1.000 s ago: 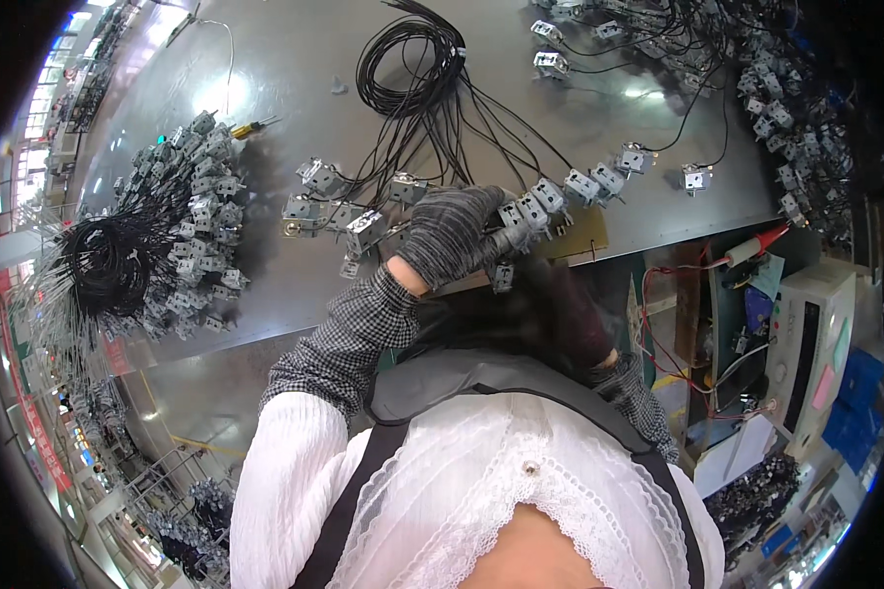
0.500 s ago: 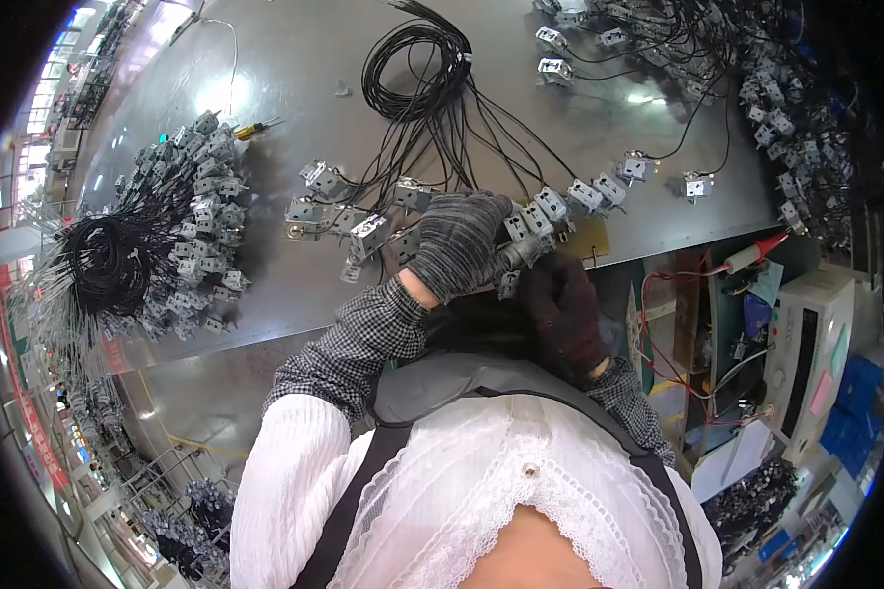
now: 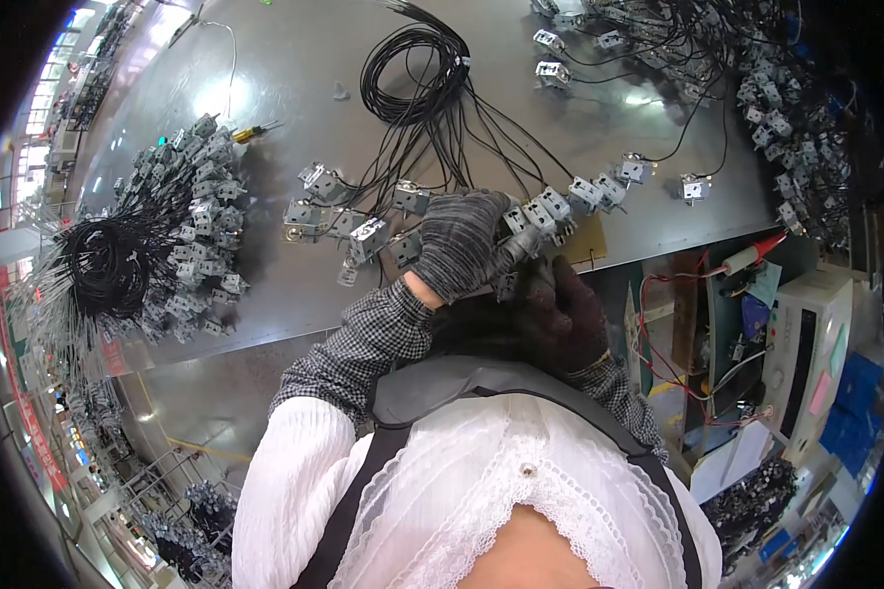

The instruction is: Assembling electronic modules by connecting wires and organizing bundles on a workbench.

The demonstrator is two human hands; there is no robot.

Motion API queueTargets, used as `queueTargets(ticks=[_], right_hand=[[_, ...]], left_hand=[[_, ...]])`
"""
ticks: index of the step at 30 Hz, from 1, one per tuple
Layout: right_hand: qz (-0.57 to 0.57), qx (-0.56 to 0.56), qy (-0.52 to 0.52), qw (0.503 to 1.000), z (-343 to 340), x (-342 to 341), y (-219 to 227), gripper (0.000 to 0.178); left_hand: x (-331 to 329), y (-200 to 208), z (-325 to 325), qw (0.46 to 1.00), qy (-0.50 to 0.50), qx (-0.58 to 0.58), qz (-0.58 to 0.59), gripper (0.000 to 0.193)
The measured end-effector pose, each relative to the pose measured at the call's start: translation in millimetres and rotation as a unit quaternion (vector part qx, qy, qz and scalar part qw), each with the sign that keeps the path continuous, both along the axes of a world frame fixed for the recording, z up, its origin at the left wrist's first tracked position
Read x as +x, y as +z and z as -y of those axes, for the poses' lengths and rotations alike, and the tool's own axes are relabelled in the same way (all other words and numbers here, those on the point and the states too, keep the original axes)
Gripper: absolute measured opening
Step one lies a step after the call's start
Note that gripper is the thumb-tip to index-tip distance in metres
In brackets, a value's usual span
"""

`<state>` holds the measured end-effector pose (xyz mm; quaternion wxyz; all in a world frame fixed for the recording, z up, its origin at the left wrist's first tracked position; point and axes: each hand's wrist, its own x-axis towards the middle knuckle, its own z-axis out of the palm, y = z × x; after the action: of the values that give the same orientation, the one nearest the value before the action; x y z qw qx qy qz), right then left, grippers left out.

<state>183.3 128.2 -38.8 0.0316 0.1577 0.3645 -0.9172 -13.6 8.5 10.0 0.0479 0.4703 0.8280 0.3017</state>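
Head view: gray-gloved left hand [image 3: 459,245] below cable coil [image 3: 403,108], fingers closed on left end of metal box row [image 3: 550,208]; row runs rightward from fingertips, lower right of coil. Dark-gloved right hand [image 3: 568,319] farther below coil, beside lower box [image 3: 504,286]; blurred, cannot tell whether gripping. Other boxes [image 3: 367,236] lower left of coil.

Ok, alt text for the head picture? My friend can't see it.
A person's grey-gloved left hand touches small metal housings; the maroon-gloved right hand is close by. Black cables run from the housings to a coil on a metal table.
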Motion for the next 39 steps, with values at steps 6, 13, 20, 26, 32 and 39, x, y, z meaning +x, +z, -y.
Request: queueTargets(ticks=[6, 13, 20, 26, 32, 39], right_hand=[[0.061, -0.08, 0.006, 0.995, -6.9, -11.2, 49.3, 0.046], [-0.054, 0.412, -0.035, 0.909, -44.4, -47.2, 27.0, 0.04], [0.013, 0.316, -0.124, 0.94, -54.6, -71.5, 27.2, 0.039], [-0.016, 0.324, -0.13, 0.937, -52.7, -65.8, 8.7, 0.038], [-0.005, 0.354, -0.122, 0.927, -50.6, -67.2, 14.9, 0.039], [-0.024, 0.234, -0.129, 0.963, -51.0, -72.0, 19.7, 0.037]], left_hand=[[-14.1, 1.4, 11.6, 0.994, -0.011, 0.014, 0.104, 0.038], [-16.4, 0.8, 19.3, 0.979, -0.013, 0.08, 0.186, 0.062], [-25.5, 21.2, 44.1, 0.985, -0.144, -0.077, -0.053, 0.078], [-17.5, 8.5, 31.2, 0.984, -0.081, -0.133, -0.086, 0.068], [4.7, 19.3, 21.8, 0.978, -0.103, -0.078, -0.166, 0.072], [23.4, 14.8, -1.3, 0.974, -0.054, -0.157, -0.156, 0.063]])
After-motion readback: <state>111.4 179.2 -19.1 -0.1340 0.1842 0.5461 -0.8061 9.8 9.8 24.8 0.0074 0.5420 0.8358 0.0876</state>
